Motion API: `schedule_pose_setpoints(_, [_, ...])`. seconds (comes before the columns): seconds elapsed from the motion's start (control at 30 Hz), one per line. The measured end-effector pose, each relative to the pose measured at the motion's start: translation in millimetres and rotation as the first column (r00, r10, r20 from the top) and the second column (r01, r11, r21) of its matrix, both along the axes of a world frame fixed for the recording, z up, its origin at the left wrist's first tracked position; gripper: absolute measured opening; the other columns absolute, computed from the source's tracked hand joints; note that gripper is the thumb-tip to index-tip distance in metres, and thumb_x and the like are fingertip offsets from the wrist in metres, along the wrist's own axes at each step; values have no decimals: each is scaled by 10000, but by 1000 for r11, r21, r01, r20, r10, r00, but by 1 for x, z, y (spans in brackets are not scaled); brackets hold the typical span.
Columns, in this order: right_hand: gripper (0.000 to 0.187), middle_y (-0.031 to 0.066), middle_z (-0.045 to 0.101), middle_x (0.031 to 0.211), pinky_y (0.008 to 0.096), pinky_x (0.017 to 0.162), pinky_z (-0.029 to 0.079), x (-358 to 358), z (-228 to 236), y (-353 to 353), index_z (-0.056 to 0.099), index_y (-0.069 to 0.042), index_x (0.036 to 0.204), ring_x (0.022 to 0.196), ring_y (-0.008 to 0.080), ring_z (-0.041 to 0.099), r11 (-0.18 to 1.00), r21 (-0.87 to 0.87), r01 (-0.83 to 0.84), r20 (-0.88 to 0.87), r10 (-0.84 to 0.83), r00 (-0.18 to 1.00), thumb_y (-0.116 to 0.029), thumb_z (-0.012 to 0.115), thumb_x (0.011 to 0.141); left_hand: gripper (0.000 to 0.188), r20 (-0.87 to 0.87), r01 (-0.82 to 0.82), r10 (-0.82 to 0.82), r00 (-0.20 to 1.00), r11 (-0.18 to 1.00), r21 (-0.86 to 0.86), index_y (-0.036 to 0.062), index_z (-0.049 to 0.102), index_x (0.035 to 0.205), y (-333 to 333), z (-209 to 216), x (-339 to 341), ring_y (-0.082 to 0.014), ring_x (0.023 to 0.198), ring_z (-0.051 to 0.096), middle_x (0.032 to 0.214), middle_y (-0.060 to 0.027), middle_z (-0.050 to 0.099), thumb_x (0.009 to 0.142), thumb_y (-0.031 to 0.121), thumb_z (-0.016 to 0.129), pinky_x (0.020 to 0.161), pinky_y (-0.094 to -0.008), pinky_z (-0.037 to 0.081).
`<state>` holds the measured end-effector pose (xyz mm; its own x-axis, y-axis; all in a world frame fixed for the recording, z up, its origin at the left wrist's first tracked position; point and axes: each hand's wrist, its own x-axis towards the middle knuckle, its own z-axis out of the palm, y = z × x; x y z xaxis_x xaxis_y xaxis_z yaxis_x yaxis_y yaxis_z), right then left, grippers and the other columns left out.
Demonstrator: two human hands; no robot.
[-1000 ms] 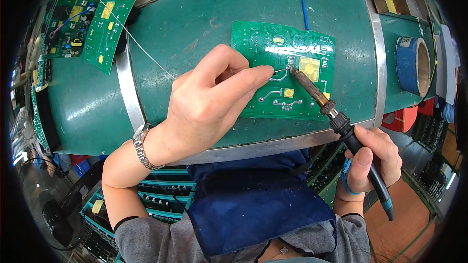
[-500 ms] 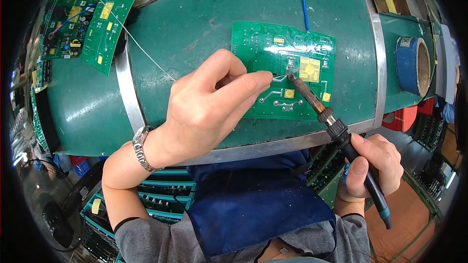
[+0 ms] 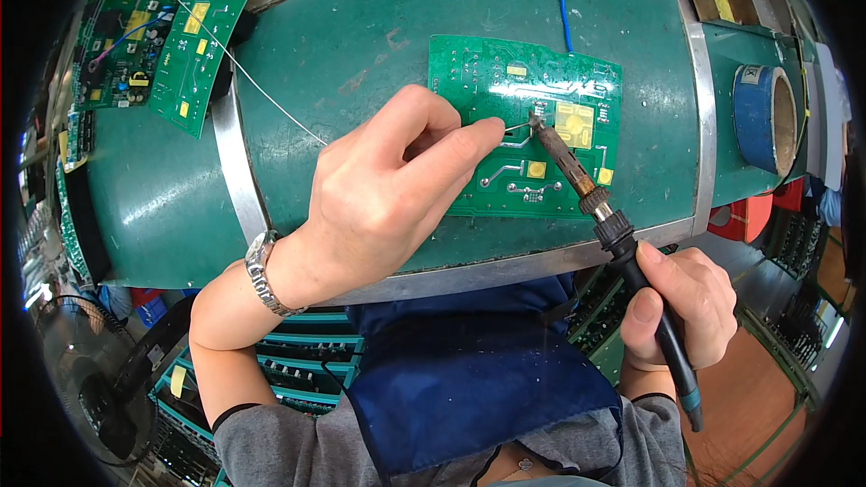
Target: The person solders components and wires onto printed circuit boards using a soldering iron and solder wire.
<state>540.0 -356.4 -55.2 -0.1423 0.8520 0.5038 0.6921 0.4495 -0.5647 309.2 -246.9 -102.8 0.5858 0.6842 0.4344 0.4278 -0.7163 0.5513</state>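
A green circuit board [image 3: 487, 99] with yellow patches lies solder side up on the green bench. My left hand [image 3: 388, 180] is closed in a pinch on a thin solder wire [image 3: 262, 88], which runs in from the upper left and pokes out past the fingertips. My right hand [image 3: 681, 302] is wrapped round the black handle of a soldering iron [image 3: 622, 242]. The iron's tip meets the wire's end at the board, just left of the large yellow square. A blue and pink lead [image 3: 566, 18] reaches from the board's far edge.
Two more circuit boards, one populated [image 3: 122, 45] and one leaning [image 3: 200, 54], stand at the far left. A blue tape roll [image 3: 762, 117] stands at the right. Metal strips [image 3: 242, 158] cross and edge the bench. Below the bench are teal racks [image 3: 302, 365] of boards.
My right hand and the iron have shifted slightly left, with the handle turned a little steeper. The tip stays near the same spot. My left hand has barely moved.
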Motion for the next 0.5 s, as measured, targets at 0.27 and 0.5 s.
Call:
schedule_pose_setpoints(0.27, [221, 92, 639, 597, 255, 387, 445, 1, 2, -9, 664, 63, 881, 420, 163, 570, 999, 5, 45, -29, -45, 999, -153, 683, 838, 314, 2, 32, -31, 1000, 999, -23, 59, 735, 1002, -5, 0, -3, -126, 568, 507, 775, -42, 514, 708, -45, 773, 474, -262, 415])
schedule_pose_setpoints(0.5, [230, 88, 637, 592, 262, 389, 447, -1, -4, -7, 666, 64, 879, 422, 169, 576, 999, -20, 36, -108, -38, 993, -161, 688, 834, 269, -51, 18, -20, 999, 999, -48, 46, 730, 964, -6, 10, -10, -134, 570, 517, 763, -49, 518, 711, -36, 772, 482, -258, 407])
